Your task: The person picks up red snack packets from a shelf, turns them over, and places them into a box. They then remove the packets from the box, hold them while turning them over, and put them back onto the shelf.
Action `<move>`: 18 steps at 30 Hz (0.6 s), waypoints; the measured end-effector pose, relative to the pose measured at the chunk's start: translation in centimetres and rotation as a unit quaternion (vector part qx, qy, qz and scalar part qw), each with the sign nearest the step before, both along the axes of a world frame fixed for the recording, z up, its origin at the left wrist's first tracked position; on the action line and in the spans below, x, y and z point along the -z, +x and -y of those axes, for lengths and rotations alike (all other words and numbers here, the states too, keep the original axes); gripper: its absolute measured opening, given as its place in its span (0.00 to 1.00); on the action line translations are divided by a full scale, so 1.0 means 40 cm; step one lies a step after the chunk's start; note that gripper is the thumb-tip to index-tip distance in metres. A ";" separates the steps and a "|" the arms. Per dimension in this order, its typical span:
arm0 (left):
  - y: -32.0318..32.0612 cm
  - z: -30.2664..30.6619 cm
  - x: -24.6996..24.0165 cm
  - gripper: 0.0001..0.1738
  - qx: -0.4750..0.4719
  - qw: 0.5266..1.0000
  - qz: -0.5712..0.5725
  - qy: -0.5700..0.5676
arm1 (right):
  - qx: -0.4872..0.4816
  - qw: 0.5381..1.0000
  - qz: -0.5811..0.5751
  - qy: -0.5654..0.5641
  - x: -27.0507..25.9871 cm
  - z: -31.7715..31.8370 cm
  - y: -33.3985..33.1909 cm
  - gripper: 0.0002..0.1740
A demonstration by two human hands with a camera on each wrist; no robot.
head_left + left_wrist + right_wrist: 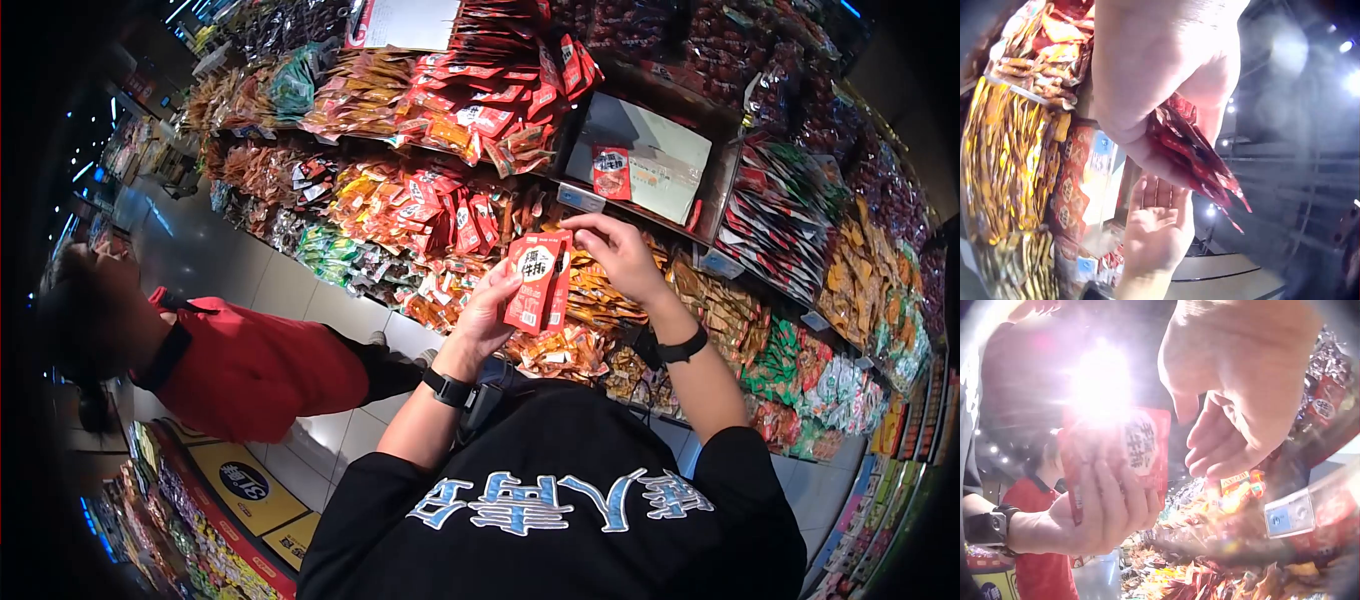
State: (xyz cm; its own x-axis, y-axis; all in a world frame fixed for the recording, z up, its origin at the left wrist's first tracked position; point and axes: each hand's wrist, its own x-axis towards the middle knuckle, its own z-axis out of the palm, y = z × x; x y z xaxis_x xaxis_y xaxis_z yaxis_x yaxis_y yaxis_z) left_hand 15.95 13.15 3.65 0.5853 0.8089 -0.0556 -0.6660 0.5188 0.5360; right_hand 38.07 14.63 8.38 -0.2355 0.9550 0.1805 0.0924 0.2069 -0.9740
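My left hand (484, 312) grips a small fanned stack of flat red snack packets (530, 290), thumb across the front one. In the right wrist view, fingers of the left hand (1107, 509) spread over the printed face of a packet (1141, 447). The packet edges (1200, 159) stick out past the fingers in the left wrist view. Just right of the packets is my right hand (628, 262), its fingers loosely bent near their upper corner with nothing between them.
Behind the hands, an open bin (650, 130) has one similar red packet (612, 175) on its pale bottom. Tiered shelves of bagged snacks (460, 210) surround it. A person in a red shirt (250, 370) stands at the left, beside a lower display (235, 490).
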 end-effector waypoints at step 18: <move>0.042 0.019 0.021 0.18 -0.127 0.985 -0.118 0.022 | 0.049 0.945 -0.298 -0.126 0.101 0.106 -0.131 0.29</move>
State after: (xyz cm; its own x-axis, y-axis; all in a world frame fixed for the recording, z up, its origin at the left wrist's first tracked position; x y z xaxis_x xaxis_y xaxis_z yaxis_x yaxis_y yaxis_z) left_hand 17.63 12.41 2.83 0.3395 0.9319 -0.1277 -0.6257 0.3251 0.7091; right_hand 32.83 10.39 4.35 -0.0716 0.9973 0.0178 -0.4814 -0.0189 -0.8763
